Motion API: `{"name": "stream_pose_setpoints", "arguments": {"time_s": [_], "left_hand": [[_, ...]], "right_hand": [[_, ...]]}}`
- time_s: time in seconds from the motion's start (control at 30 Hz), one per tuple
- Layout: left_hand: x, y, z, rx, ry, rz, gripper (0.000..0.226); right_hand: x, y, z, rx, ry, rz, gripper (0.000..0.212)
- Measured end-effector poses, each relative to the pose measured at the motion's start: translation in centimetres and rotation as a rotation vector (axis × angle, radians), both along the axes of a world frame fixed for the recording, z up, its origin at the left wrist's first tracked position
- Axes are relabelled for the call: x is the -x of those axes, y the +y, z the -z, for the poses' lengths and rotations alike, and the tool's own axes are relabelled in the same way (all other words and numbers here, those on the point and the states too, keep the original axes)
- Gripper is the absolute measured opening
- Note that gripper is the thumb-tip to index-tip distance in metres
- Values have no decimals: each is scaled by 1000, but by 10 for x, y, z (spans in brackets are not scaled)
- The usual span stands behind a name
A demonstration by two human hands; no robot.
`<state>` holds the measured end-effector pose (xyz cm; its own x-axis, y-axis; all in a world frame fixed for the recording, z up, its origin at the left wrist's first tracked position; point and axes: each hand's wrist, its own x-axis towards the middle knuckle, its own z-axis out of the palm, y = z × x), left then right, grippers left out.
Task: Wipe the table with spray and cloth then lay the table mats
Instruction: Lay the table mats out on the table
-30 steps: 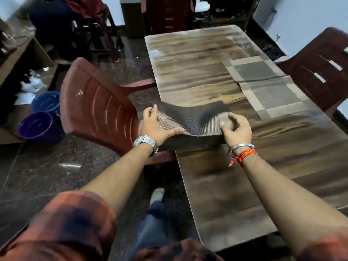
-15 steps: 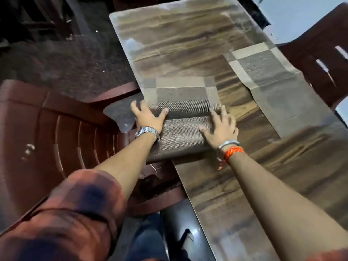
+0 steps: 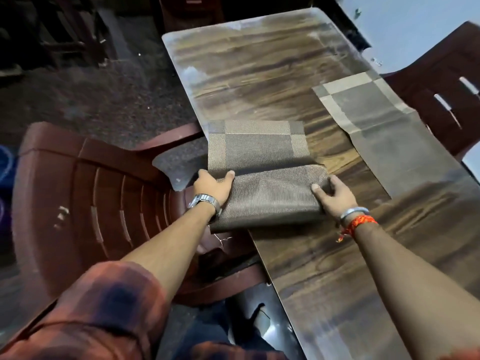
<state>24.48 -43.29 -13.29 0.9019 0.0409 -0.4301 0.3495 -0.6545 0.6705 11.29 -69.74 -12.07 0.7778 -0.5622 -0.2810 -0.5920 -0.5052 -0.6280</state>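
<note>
A: Both hands on the mat (image 3: 262,175) at the left edge of the bench (image 3: 259,74). Its far half lies flat, pale border toward the far end; the near half is humped up in a fold.

B: Which way does it run?

A: The fold line runs across the bench, left to right. The mat's length, once flat, would seem to run along the bench toward the person. The near fold overhangs the left edge, above the chair (image 3: 85,193).

B: And the grip?

A: Left hand (image 3: 211,184) pinches the fold's left end, thumb on top, fingers hidden under the cloth. Right hand (image 3: 335,194) clamps the fold's right end, thumb on the weave, fingers curled behind it.

B: Anything else laid?

A: Two more mats (image 3: 384,131) lie flat on the right side, end to end along the bench edge, well apart from the held one. A second chair (image 3: 446,81) stands beyond them.

B: Any containers?

A: Only a blue shape at the far left edge of the view; too cut off to tell what it is or holds.
</note>
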Motion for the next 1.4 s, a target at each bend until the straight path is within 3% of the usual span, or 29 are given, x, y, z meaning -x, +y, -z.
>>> {"name": "stream_pose_setpoints", "arguments": {"time_s": [0.03, 0.13, 0.2, 0.33, 0.47, 0.57, 0.7, 0.97, 1.1, 1.4], "left_hand": [[-1, 0, -2, 15, -7, -7, 68], [1, -2, -12, 15, -13, -13, 58], [6, -7, -18, 15, 2, -26, 50], [23, -17, -11, 34, -4, -25, 47], [46, -20, 16, -129, 132, 113, 74], [59, -27, 29, -351, 56, 363, 82], [71, -39, 41, -463, -120, 602, 77], [67, -58, 55, -458, -143, 539, 78], [66, -61, 56, -464, -148, 541, 94], [60, -71, 51, -456, -114, 552, 106]], "right_hand": [[-5, -4, -7, 56, 53, -29, 14], [-24, -17, -42, 159, 354, -184, 45], [-34, -22, -68, 241, 477, -217, 47], [-31, -18, -69, 363, 310, -16, 53], [-6, 15, -21, 496, 419, -78, 64], [-1, 47, 6, 409, 416, -214, 68], [-8, 75, 28, 217, 492, -207, 76], [-39, 52, 26, 201, 541, -248, 94], [-56, 49, 22, 237, 597, -288, 103], [-76, 52, 6, 265, 652, -298, 104]]}}
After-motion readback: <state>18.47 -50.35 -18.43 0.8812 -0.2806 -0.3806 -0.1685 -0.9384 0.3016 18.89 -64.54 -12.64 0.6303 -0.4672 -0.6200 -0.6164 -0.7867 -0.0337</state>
